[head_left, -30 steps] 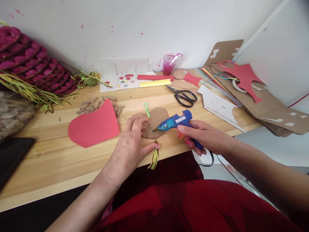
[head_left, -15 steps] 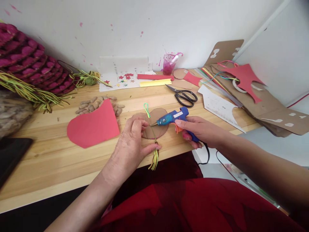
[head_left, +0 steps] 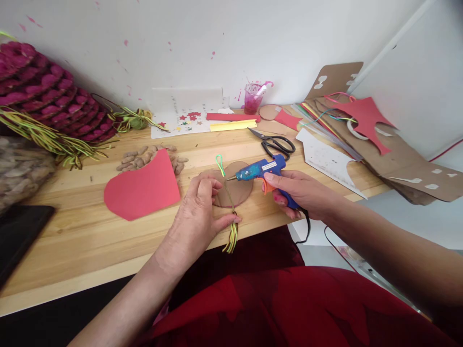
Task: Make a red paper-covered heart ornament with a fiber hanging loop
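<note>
My right hand [head_left: 292, 190] grips a blue hot glue gun [head_left: 258, 169] with an orange trigger. The nozzle points left, just at or over a thin cord [head_left: 229, 193] that runs down a brown cardboard heart [head_left: 240, 190]. Whether the tip touches cannot be told. My left hand [head_left: 202, 202] holds the heart's left side with bent fingers, its thumb pressing by the knot of a yellow-green tassel [head_left: 232, 238] hanging past the lower edge. A bright green loop [head_left: 219, 164] sticks out above the heart.
Black scissors [head_left: 275, 143] lie behind the glue gun. To the left are a red paper piece [head_left: 144, 188] and peanuts [head_left: 141, 158]. Farther back stand a pink-stained cup [head_left: 253, 99] and a sheet with stars [head_left: 170, 126]. Cardboard scraps [head_left: 405, 166] lie right.
The glue gun has moved slightly up, its nozzle shifting along the cord toward the green loop. My left hand keeps its hold on the heart.
</note>
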{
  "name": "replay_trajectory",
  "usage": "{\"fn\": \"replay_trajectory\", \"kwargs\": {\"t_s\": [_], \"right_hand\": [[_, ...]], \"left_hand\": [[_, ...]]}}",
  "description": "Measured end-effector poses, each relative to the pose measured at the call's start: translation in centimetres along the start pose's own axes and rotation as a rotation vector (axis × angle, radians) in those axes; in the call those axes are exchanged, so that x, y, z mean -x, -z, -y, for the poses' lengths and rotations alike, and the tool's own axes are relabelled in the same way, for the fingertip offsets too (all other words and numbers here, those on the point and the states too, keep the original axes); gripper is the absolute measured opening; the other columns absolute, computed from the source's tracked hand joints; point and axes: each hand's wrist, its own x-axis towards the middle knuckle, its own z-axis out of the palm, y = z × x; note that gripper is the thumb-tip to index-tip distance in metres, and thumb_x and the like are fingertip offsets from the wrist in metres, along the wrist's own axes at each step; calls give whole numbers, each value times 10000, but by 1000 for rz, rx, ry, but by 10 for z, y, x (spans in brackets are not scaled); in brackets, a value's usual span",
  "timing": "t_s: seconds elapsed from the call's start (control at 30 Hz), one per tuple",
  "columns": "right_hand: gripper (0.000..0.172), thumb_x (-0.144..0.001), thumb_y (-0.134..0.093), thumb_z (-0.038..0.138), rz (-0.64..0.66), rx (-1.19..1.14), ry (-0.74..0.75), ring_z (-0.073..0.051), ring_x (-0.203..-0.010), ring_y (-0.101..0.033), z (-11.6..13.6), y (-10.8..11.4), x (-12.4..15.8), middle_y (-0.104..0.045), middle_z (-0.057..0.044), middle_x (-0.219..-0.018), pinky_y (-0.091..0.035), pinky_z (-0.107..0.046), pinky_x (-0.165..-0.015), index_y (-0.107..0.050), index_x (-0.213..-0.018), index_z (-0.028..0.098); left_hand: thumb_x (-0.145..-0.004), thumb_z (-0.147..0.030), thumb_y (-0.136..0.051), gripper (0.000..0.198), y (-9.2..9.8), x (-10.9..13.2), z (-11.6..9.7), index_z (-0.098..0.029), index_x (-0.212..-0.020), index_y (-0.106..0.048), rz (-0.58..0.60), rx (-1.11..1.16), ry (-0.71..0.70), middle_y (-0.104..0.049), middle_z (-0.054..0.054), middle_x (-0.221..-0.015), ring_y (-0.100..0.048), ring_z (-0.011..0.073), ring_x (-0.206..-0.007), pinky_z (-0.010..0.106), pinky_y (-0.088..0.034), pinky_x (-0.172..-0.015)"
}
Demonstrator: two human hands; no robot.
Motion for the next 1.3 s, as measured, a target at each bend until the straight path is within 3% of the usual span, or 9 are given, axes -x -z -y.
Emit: {"fn": "replay_trajectory", "kwargs": {"t_s": [0.2, 0.33, 0.63, 0.87, 1.3], "right_hand": [[325, -939, -556, 514, 42, 130, -6, -69, -336, -479, -1, -2, 6, -506, 62, -557, -290, -178, -308, -529, -857, 201], [330, -947, -543, 515, -1, 107, -45, -59, -338, -460, 0, -3, 0, -487, 71, -545, -288, -169, -322, -529, -841, 202], [336, -946, -549, 517, -50, 49, 26, -69, -345, -462, 0, -3, -3, -479, 74, -539, -322, -190, -334, -490, -817, 213], [334, -945, -542, 530, -18, 105, -58, -65, -337, -459, 0, -5, 1, -490, 73, -545, -292, -174, -318, -520, -849, 211], [307, -955, -538, 503, -42, -3, 57, -74, -328, -456, 2, -1, -8, -471, 71, -526, -275, -187, -309, -498, -857, 216]], "left_hand": [[-669, -338, -885, 644, -1, 0, 1, -235, -1131, -448, -2, 6, -8, -522, 56, -1131, -609, 209, -954, 428, -600, -820], [-666, -329, -888, 639, 0, -1, 0, -237, -1118, -446, -3, 9, -10, -518, 54, -1122, -613, 214, -958, 431, -602, -818], [-656, -314, -895, 655, 0, 1, 0, -234, -1122, -442, -11, 0, -11, -519, 48, -1114, -612, 204, -944, 414, -603, -814], [-653, -304, -897, 650, 0, -1, 0, -239, -1116, -445, -11, 5, -14, -523, 45, -1105, -617, 205, -935, 417, -604, -804], [-659, -340, -891, 638, 0, -1, 0, -217, -1115, -463, 9, 6, 13, -539, 52, -1101, -612, 206, -952, 420, -589, -837]]}}
